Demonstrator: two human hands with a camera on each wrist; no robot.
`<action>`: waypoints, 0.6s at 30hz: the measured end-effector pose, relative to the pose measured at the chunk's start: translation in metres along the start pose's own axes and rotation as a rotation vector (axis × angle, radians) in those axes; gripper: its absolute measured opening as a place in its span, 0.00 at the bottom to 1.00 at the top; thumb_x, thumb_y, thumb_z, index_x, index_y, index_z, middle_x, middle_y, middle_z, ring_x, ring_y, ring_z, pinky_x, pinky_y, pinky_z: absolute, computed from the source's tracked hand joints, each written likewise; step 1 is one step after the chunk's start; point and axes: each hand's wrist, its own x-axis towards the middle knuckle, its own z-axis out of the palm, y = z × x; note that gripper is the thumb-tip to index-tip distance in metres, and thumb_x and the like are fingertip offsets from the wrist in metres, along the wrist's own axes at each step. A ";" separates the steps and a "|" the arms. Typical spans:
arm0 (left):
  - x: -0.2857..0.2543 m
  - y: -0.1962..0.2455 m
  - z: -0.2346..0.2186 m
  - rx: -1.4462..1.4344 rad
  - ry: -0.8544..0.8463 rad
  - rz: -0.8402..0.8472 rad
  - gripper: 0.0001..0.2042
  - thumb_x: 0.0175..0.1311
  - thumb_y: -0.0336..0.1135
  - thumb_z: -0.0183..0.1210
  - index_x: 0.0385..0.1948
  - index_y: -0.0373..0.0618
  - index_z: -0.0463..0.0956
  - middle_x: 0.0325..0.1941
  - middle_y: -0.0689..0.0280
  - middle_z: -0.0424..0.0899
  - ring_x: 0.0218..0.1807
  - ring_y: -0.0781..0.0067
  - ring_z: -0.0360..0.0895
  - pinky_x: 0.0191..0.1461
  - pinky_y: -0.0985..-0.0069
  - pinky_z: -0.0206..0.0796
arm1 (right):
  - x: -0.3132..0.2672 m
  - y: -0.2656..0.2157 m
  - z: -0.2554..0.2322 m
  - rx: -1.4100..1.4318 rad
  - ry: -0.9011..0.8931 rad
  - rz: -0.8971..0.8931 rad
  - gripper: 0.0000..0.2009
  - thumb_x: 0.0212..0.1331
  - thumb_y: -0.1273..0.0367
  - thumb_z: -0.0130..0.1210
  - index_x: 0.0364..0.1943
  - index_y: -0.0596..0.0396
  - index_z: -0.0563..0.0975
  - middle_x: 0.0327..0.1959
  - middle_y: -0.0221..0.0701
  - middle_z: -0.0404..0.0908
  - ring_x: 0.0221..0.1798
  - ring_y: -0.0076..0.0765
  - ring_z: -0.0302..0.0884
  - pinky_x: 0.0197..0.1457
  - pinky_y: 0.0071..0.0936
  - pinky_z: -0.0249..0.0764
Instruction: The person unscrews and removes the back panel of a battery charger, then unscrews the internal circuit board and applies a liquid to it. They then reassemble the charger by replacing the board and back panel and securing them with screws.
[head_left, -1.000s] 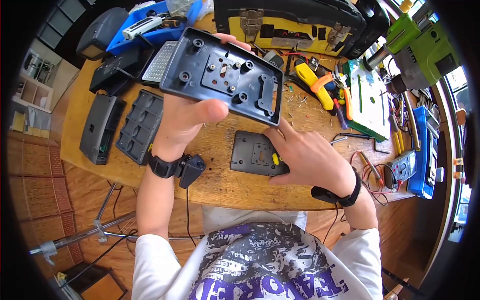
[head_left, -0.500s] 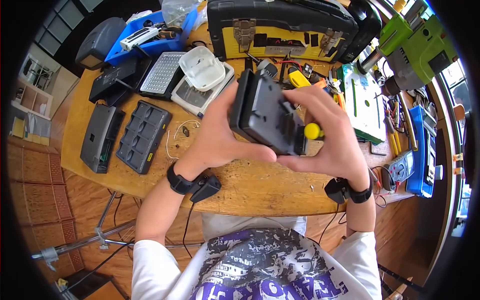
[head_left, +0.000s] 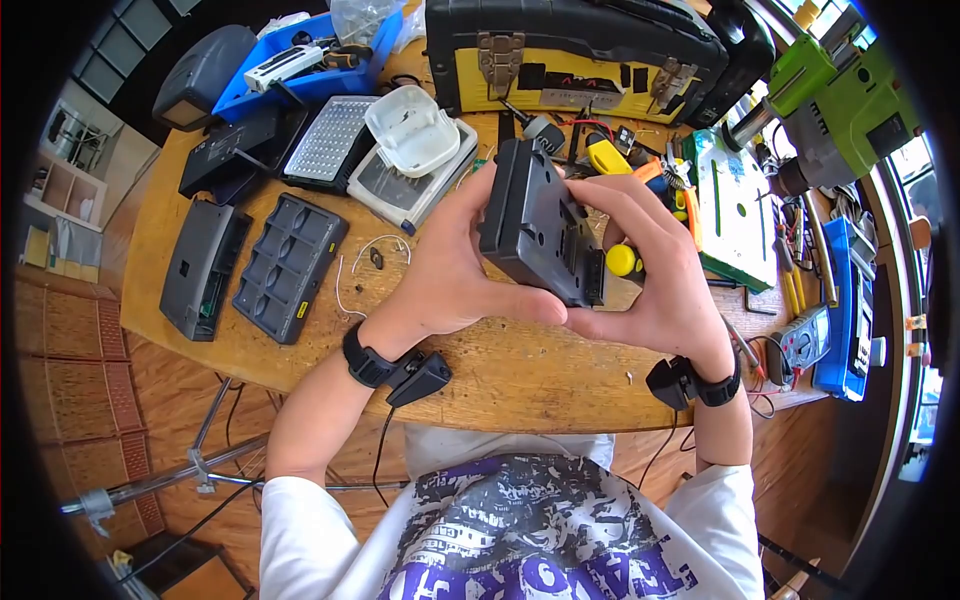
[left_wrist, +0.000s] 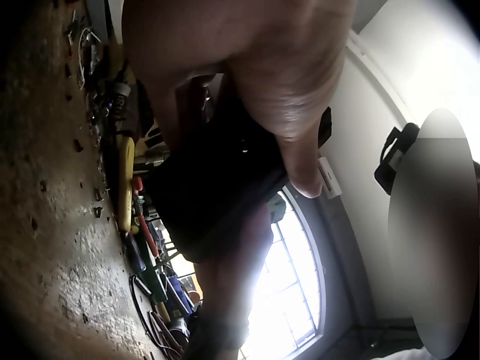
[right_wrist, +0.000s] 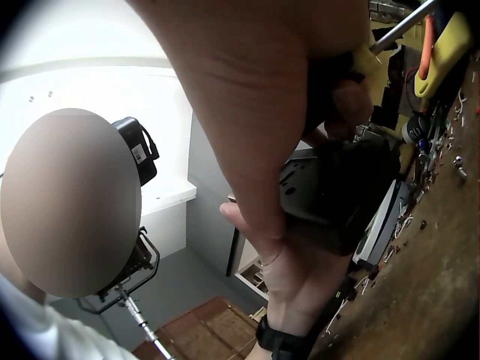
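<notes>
Above the bench, both hands hold a black plastic case [head_left: 527,220], two shell halves set together and tipped on edge. My left hand [head_left: 440,265] grips it from the left, with the thumb along the near edge. On the other side, my right hand [head_left: 668,275] has its thumb at the near corner and its index finger at the far edge. A screwdriver is also tucked in that right hand: its yellow handle end [head_left: 621,261] shows in the head view, and its metal shaft [right_wrist: 405,26] sticks out in the right wrist view. The case looks dark in the left wrist view.
Left on the bench lie a ribbed black tray [head_left: 290,268] and a black cover [head_left: 205,270]. Behind are a clear lidded box [head_left: 410,150] and a yellow-black toolbox [head_left: 580,75]. Rightward stand a green drill press [head_left: 845,110], a multimeter [head_left: 803,343] and a yellow-handled cutter [head_left: 607,155].
One second ago the left hand held up one shell half while the right reached over the other on the bench. Both halves are now together between the hands, nearly unmoved over the last half second.
</notes>
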 end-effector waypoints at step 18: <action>-0.002 -0.002 0.003 0.038 -0.003 -0.008 0.53 0.39 0.36 0.92 0.72 0.42 0.68 0.66 0.68 0.78 0.68 0.76 0.76 0.75 0.72 0.68 | -0.002 -0.007 0.005 -0.031 0.002 0.072 0.46 0.44 0.65 0.81 0.73 0.59 0.73 0.63 0.44 0.80 0.61 0.53 0.84 0.64 0.40 0.83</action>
